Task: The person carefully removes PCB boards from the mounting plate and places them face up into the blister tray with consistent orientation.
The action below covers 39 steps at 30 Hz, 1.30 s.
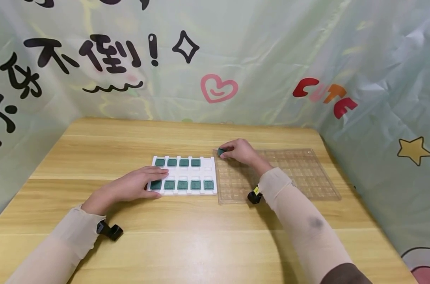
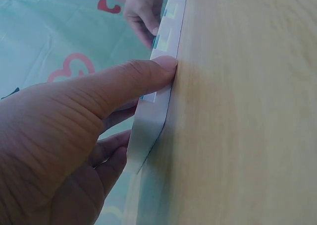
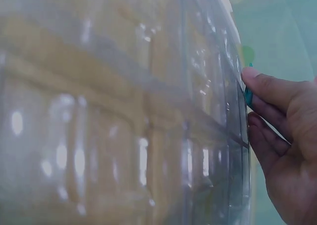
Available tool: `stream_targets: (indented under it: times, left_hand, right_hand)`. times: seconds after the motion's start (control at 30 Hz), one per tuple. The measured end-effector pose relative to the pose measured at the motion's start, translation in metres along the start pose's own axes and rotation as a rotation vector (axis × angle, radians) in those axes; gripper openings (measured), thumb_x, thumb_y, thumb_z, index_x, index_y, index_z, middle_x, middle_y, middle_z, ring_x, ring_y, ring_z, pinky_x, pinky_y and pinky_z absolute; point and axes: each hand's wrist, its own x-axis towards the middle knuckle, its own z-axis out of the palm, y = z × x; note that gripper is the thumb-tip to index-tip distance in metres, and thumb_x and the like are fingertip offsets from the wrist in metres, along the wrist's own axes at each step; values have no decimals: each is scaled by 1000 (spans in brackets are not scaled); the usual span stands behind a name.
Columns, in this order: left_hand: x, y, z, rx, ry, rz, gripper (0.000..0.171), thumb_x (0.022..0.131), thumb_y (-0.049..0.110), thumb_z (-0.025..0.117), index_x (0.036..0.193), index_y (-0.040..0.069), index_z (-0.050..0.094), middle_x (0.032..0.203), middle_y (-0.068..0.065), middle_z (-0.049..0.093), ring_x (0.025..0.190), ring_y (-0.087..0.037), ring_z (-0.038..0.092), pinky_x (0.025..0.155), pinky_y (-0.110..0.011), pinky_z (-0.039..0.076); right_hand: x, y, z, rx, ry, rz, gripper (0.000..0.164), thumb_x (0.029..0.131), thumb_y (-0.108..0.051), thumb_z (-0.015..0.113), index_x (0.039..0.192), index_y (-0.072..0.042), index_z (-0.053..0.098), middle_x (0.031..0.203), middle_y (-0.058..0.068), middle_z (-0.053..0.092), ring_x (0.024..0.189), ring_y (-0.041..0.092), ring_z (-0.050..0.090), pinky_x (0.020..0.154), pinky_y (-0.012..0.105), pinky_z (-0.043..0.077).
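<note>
A white tray (image 1: 208, 170) with two rows of slots lies mid-table. Small square green chips (image 1: 182, 185) sit in several slots; the far right slot is bare. My left hand (image 1: 138, 184) holds the tray's left end, its thumb (image 2: 148, 79) against the front edge and its fingers across the left end. My right hand (image 1: 241, 151) pinches a green chip (image 1: 220, 152) between thumb and fingers, at the far left corner of a clear plastic tray (image 1: 289, 157). In the right wrist view the held chip (image 3: 248, 97) shows tilted on edge, partly hidden by the fingers.
The clear tray has a grid of pockets and stands right beside the white tray, partly under my right forearm. A wooden table (image 1: 200, 240) carries both. Printed curtains (image 1: 264, 59) hang behind and at the sides. A small black camera (image 1: 112, 232) is on the left wrist.
</note>
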Motion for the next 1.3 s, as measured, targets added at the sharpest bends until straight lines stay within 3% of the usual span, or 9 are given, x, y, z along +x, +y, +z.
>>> stream_targets:
  times: [0.37,0.6,1.3]
  left_hand:
    - [0,0,1,-4,3,-3,68,89,36,72,142,2,50,148,-11,45,138,-37,36,110,-55,29]
    - [-1,1,1,-10,0,-7,68,89,36,72,143,2,49,149,-11,45,138,-37,36,111,-54,29]
    - [0,0,0,3,-1,0,68,89,36,72,143,2,49,149,-12,44,138,-37,35,111,-54,28]
  right_hand:
    - [-3,2,6,128,0,46,39,88,-25,75,126,-18,69,125,3,65,118,21,56,97,40,47]
    - [-5,1,8,130,4,53,38,88,-25,75,125,-17,69,126,4,64,115,21,57,91,39,49]
    - [-2,1,7,124,0,90,39,88,-27,75,125,-17,68,123,3,65,112,21,58,93,38,49]
